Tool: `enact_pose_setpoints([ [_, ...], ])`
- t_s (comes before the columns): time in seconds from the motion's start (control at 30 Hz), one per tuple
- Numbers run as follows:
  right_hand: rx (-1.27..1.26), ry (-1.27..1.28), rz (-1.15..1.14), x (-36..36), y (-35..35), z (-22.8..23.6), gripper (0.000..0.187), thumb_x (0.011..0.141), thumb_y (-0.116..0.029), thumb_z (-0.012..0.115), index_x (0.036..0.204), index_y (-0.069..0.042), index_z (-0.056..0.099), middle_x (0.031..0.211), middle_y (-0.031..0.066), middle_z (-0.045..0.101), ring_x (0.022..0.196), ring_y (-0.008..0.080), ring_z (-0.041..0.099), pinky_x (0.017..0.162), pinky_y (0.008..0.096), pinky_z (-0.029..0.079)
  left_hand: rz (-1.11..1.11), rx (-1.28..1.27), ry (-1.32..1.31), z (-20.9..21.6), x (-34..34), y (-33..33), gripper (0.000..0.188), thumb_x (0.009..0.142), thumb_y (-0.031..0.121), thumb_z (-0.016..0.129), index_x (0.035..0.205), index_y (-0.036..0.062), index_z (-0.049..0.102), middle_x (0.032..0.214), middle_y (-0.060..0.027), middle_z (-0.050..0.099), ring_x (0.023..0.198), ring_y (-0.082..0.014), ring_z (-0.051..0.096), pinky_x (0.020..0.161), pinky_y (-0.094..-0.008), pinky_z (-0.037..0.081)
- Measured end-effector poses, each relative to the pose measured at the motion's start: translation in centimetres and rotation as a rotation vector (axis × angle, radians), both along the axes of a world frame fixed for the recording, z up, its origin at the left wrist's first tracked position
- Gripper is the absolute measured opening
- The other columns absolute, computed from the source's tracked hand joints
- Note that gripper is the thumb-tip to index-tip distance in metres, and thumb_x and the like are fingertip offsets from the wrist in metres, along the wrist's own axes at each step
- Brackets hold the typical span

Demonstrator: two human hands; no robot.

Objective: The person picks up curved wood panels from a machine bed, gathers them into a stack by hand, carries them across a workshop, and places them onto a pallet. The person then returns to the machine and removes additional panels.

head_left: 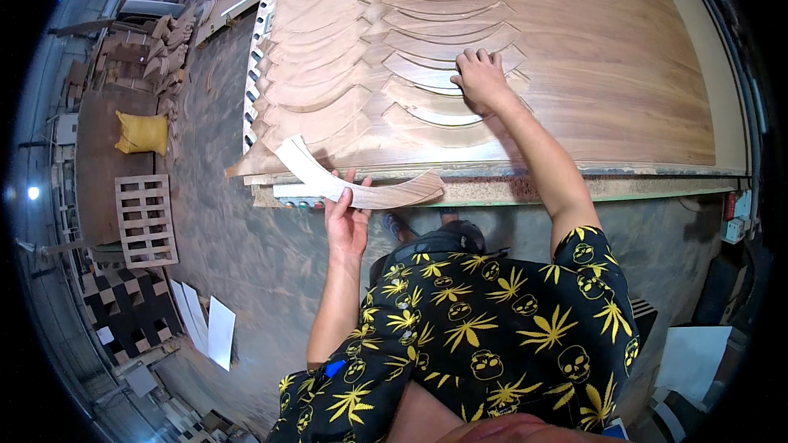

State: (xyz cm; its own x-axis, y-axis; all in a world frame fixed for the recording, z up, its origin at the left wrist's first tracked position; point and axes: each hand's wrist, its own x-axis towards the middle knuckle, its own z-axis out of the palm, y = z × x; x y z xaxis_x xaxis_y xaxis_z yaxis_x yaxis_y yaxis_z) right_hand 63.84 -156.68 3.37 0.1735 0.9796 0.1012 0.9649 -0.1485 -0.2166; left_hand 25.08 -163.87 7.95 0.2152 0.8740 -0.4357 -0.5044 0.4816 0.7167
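Note:
My left hand (348, 221) is closed on a curved wood-grain panel piece (396, 195), holding it by its middle in front of the near edge of the machine bed. The piece's left end looks pale in the light. My right hand (482, 80) reaches over a large wood-grain sheet (607, 66). Its fingers are bent around the right part of another curved piece (423, 74), which lies among the cut arcs; the fingertips' contact is partly hidden. Nearer to me in the sheet is an arc-shaped cutout (435, 117).
Cut arcs run away from me in two columns, the left column (316, 86) coated in sawdust. The bed's front edge (492, 189) crosses before my body. On the floor to the left are a pallet (146, 221), white panels (220, 332) and a yellow sack (141, 132).

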Motion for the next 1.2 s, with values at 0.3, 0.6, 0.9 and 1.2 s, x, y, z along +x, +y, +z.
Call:
enact_pose_setpoints([
  [0.3, -0.052, -0.009, 0.03, 0.3, 0.7, 0.7, 0.036, 0.091, -0.031, 0.068, 0.116, -0.005, 0.063, 0.122, 0.0129, 0.06, 0.12, 0.0336, 0.053, 0.099, 0.0576, 0.036, 0.086, -0.017, -0.026, -0.5, -1.3, -0.4, 0.06, 0.099, 0.014, 0.061, 0.153, 0.0209, 0.036, 0.15, -0.0087, 0.05, 0.135, -0.0369, 0.051, 0.112, -0.0536, 0.041],
  [0.6, 0.017, -0.088, 0.1, 0.5, -0.8, 1.7, 0.041, 0.077, -0.037, 0.08, 0.106, -0.011, 0.068, 0.111, 0.0056, 0.063, 0.113, 0.028, 0.058, 0.095, 0.0552, 0.038, 0.097, -0.028, -0.02, -0.6, -2.0, -0.3, 0.058, 0.101, 0.015, 0.059, 0.153, 0.0215, 0.036, 0.149, -0.0067, 0.051, 0.135, -0.0354, 0.051, 0.113, -0.0531, 0.04],
  [0.9, -0.049, -0.167, 0.182, 1.4, 0.8, 1.6, 0.038, 0.072, -0.036, 0.082, 0.099, -0.011, 0.071, 0.108, 0.0056, 0.067, 0.111, 0.0257, 0.062, 0.098, 0.0548, 0.039, 0.076, -0.011, -0.056, -0.9, -2.5, -0.1, 0.06, 0.101, 0.012, 0.058, 0.154, 0.0176, 0.031, 0.151, -0.0115, 0.048, 0.134, -0.0383, 0.052, 0.111, -0.0571, 0.04],
  [1.2, -0.114, -0.071, 0.189, 1.9, 1.5, 2.5, 0.042, 0.068, -0.037, 0.079, 0.099, -0.011, 0.07, 0.106, 0.01, 0.068, 0.106, 0.0297, 0.065, 0.094, 0.0542, 0.043, 0.111, -0.009, -0.048, -0.6, -3.4, -0.7, 0.059, 0.102, 0.016, 0.056, 0.155, 0.0209, 0.032, 0.152, -0.0079, 0.048, 0.136, -0.0366, 0.049, 0.113, -0.0541, 0.039],
])
